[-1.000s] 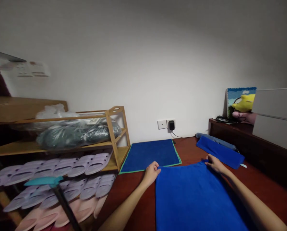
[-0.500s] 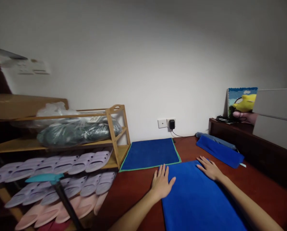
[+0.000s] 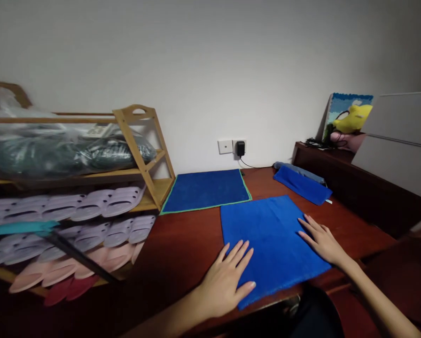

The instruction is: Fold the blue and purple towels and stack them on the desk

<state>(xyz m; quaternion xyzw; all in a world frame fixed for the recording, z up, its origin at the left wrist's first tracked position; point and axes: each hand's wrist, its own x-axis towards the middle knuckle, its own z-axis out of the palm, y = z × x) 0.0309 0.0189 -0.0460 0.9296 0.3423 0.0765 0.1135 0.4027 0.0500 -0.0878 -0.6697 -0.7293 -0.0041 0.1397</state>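
A bright blue cloth (image 3: 267, 239) lies spread flat on the reddish-brown table (image 3: 185, 239), reaching close to its front edge. On the cloth's left edge rests my left hand (image 3: 226, 279), fingers stretched and apart. My right hand (image 3: 321, 239) lies on the right edge of the same cloth, its fingers also extended. Neither hand grips anything. Beyond the cloth, a darker blue cloth with a green border (image 3: 206, 190) lies flat near the wall. Folded blue cloth (image 3: 302, 183) sits at the back right, with a greyish-blue cloth (image 3: 298, 171) behind it.
A wooden rack (image 3: 150, 169) on the left holds several lilac slippers (image 3: 122, 202), pink ones and a plastic-wrapped bundle (image 3: 55, 152). A black charger (image 3: 240, 149) is plugged into the wall. On the right, a dark raised ledge (image 3: 337, 192) carries a picture and white boxes (image 3: 401, 141).
My hands have moved nearer to me along the cloth's sides, and both stay flat. The view has tilted down, so the cloth's near edge and the table's front edge now show.
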